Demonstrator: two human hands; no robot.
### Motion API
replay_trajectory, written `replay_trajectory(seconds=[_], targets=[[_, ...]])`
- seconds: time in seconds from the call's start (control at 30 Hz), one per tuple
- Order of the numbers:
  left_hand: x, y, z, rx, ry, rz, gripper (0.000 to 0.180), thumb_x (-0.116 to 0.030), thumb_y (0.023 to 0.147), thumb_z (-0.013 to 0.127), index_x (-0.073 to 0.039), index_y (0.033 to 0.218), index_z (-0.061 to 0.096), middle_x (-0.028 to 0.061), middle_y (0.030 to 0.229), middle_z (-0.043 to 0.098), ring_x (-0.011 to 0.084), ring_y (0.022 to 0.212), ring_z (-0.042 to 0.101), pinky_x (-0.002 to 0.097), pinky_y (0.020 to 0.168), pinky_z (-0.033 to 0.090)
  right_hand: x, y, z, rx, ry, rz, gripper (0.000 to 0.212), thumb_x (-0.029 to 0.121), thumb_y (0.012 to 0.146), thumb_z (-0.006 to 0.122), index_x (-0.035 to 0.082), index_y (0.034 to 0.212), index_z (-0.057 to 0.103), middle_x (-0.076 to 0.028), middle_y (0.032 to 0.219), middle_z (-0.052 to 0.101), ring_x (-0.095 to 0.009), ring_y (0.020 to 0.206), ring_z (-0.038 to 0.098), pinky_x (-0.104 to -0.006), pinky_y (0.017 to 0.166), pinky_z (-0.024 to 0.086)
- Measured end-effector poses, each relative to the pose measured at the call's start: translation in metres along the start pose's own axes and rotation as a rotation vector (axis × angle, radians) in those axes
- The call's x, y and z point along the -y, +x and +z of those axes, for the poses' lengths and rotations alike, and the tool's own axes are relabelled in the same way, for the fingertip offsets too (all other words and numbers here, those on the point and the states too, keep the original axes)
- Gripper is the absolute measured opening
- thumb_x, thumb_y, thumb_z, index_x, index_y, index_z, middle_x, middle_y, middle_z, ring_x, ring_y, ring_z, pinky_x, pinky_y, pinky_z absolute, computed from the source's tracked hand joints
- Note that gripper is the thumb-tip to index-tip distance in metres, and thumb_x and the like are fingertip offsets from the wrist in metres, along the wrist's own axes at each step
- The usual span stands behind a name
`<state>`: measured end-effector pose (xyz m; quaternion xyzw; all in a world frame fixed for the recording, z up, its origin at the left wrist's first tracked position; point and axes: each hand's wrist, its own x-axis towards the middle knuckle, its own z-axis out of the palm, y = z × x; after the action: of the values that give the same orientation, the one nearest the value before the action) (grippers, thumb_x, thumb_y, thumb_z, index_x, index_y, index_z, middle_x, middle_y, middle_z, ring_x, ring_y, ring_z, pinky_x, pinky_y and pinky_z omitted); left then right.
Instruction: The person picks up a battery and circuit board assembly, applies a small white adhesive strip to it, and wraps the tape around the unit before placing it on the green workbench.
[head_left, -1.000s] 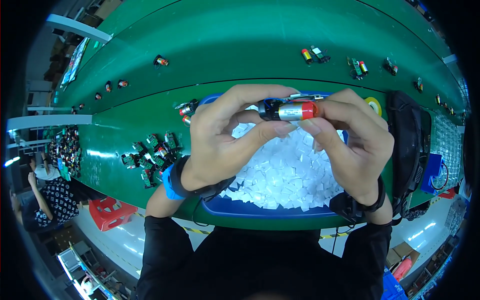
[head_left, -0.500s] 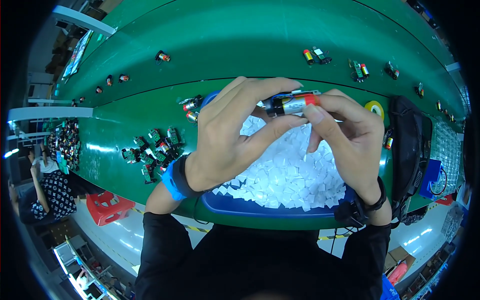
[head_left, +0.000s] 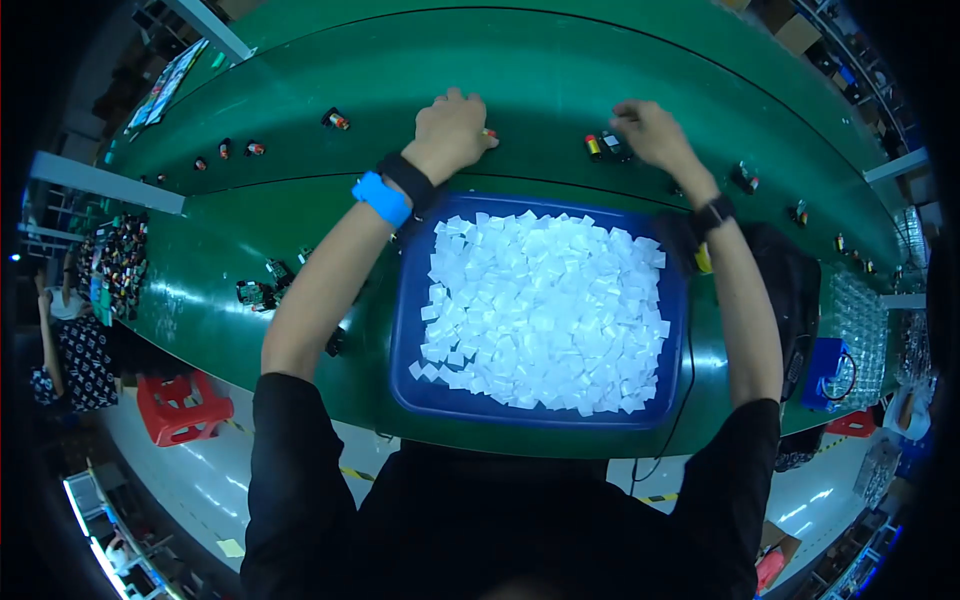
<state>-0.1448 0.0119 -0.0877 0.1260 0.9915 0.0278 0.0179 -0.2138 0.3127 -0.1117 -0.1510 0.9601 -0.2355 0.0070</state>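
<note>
My left hand (head_left: 452,130) rests over the far strip of the green bench, fingers curled around a battery with a circuit board. Only the battery's orange-red end (head_left: 489,138) shows beside my thumb; the rest is hidden. My right hand (head_left: 652,135) reaches over the same strip, fingers bent and slightly apart, with nothing visible in them. Just left of its fingertips lies another battery-and-board assembly (head_left: 606,147), its battery yellow and red. Nearer me, between my forearms, sits a blue tray (head_left: 540,418) heaped with small white square pieces (head_left: 550,310).
More assemblies lie along the far strip, such as one at left (head_left: 337,119) and one at right (head_left: 745,178). Circuit boards (head_left: 257,294) lie beside my left forearm. A black bag (head_left: 785,290) and a blue box (head_left: 828,374) are at right. A red stool (head_left: 183,408) stands at lower left.
Both hands have moved from above the tray out to the far strip. The battery assembly they held together is now under my left hand; my right hand has let go. The white pieces are now uncovered.
</note>
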Motion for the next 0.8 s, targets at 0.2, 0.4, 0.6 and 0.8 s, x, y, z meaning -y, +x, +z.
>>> replay_trajectory(seconds=[0.2,0.4,0.6,0.8], targets=[[-0.046,-0.090,-0.061,-0.494,-0.248,0.152,0.032,-0.033,0.090,0.070,-0.004,0.102,0.068,0.0142,0.101,0.068,0.0294,0.092,0.067,0.0420,0.077,0.053,0.012,-0.003,0.015,0.161,-0.153,0.025,0.024,0.025,0.085,0.075,0.008,0.101,0.069,-0.011,0.099,0.073,-0.033,0.096,0.069,-0.0439,0.082,0.054],[-0.055,-0.107,-0.061,-0.016,-0.830,0.176,0.035,-0.037,0.093,0.067,-0.003,0.099,0.069,0.0078,0.073,0.071,0.0244,0.070,0.068,0.0384,0.067,0.051,0.036,-0.020,-0.028,0.464,0.167,0.121,0.026,0.027,0.089,0.074,0.007,0.101,0.062,0.001,0.071,0.061,-0.008,0.061,0.056,-0.0274,0.046,0.040],[-0.065,-0.102,-0.058,0.191,-1.162,-0.022,0.039,-0.038,0.095,0.066,0.000,0.106,0.066,0.0089,0.077,0.070,0.0220,0.067,0.066,0.0358,0.062,0.051,0.134,-0.110,-0.052,0.160,0.782,0.110,0.019,0.013,0.095,0.068,0.004,0.103,0.054,0.001,0.075,0.059,-0.003,0.059,0.052,-0.0181,0.040,0.035],[-0.068,-0.119,-0.075,0.255,-1.593,0.095,0.034,-0.019,0.096,0.066,0.003,0.121,0.059,0.0111,0.097,0.068,0.0141,0.073,0.062,0.0256,0.058,0.054,0.159,-0.148,-0.059,0.070,1.009,0.093,0.022,0.009,0.092,0.070,0.003,0.105,0.053,-0.001,0.078,0.063,-0.004,0.060,0.056,-0.0177,0.040,0.038]])
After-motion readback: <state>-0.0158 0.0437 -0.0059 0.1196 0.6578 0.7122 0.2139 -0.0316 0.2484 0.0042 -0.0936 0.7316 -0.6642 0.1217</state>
